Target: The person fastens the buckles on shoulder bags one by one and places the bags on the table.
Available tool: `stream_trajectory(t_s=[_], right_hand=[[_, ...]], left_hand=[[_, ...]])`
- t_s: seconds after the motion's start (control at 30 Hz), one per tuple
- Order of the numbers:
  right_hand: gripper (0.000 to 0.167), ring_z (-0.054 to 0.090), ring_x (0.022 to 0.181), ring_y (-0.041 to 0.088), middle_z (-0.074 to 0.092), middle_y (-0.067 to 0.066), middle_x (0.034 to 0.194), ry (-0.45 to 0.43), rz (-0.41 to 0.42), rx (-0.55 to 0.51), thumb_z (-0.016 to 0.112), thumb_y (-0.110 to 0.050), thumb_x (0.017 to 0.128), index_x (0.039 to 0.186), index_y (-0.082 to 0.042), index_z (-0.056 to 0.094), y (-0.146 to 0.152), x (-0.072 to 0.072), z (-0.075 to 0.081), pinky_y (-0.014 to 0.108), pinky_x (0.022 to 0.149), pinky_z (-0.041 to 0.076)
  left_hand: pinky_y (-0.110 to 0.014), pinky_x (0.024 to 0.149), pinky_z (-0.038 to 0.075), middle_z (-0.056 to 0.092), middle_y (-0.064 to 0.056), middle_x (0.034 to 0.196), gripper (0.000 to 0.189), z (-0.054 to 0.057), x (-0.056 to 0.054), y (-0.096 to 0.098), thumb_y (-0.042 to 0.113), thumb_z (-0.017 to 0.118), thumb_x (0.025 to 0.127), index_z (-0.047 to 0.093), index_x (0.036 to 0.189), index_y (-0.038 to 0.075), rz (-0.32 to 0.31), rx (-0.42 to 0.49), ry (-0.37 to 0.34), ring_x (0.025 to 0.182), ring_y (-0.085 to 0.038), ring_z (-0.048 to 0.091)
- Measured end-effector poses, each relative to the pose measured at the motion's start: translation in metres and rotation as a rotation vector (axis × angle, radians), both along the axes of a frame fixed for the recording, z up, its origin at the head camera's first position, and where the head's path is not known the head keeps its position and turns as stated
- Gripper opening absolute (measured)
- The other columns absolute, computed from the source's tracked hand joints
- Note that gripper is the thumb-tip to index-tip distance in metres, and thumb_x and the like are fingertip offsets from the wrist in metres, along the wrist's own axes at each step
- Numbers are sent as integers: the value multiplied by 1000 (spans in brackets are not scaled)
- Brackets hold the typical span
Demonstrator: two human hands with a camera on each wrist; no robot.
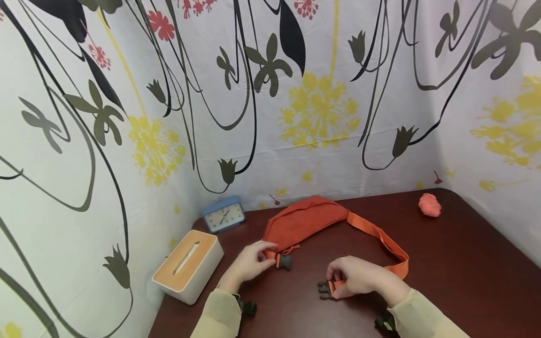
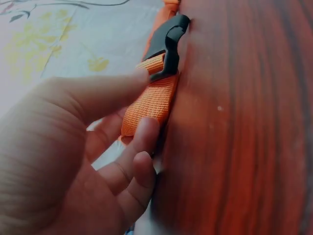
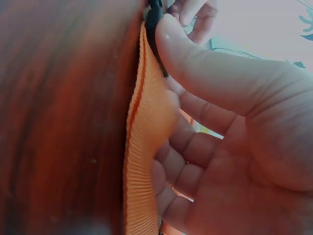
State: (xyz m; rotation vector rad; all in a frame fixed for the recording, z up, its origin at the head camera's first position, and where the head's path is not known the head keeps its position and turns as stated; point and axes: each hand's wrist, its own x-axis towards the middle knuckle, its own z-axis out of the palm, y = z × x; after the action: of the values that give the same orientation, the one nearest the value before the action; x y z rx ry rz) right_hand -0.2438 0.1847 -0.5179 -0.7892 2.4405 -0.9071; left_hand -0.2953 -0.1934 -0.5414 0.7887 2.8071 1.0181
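An orange-red waist bag [image 1: 306, 221] lies at the back of the table, its orange strap [image 1: 380, 234] looping round on the right. My left hand [image 1: 249, 264] pinches the short webbing [image 2: 151, 100] beside the black socket half of the buckle [image 1: 284, 261], thumb on one side and fingertips on the other. At the strap's other end, my right hand [image 1: 357, 276] holds the black pronged buckle half [image 1: 324, 290], with the thumb on its edge and fingers behind the webbing [image 3: 142, 147]. The two buckle halves are apart, both low over the dark table.
On the left stands a white tissue box [image 1: 203, 272] with a wooden lid. A blue alarm clock [image 1: 224, 215] is behind it, and a pink yarn bundle [image 1: 429, 205] sits at the back right. Patterned cloth [image 1: 270, 122] hangs along the dark wooden table's [image 1: 465, 263] far edge.
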Motion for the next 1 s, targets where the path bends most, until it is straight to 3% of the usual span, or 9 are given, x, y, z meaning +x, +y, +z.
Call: stream_trajectory(t_s=[0.23,0.5,0.67,0.8,1.0], right_hand=[[29,56,81,8,64,-6,94,18,-25,-2,93,-29,89,103,-27,68,-2,-4,-5,28,71,44],[22,58,87,5,67,-7,99,51,-78,-121,88,-27,95,108,-26,70,2,-8,-17,27,77,47],[17,57,82,5,65,-5,92,16,-126,-173,86,-24,97,108,-20,73,2,-8,-19,25,74,44],[15,57,79,4,67,-7,90,27,-154,-151,86,-25,97,107,-21,76,-1,-9,-21,24,74,45],[11,59,77,4,70,-8,89,70,-182,-151,85,-24,98,107,-22,79,-11,-10,-21,24,72,47]], left_hand=[[-30,86,56,72,4,128,35,-7,-2,-2,25,77,105,75,140,26,-3,2,26,94,-8,66],[-47,105,59,73,6,125,22,-10,-2,0,26,69,110,80,129,29,4,21,43,117,-18,70],[-42,100,58,72,8,118,21,-9,-3,1,24,71,109,80,126,29,13,17,55,109,-15,69],[-40,99,58,73,7,115,18,-10,-3,2,21,71,108,81,122,26,19,11,52,107,-13,68],[-31,88,56,74,11,100,12,-10,0,0,19,70,109,79,114,26,55,52,-20,88,-5,66]])
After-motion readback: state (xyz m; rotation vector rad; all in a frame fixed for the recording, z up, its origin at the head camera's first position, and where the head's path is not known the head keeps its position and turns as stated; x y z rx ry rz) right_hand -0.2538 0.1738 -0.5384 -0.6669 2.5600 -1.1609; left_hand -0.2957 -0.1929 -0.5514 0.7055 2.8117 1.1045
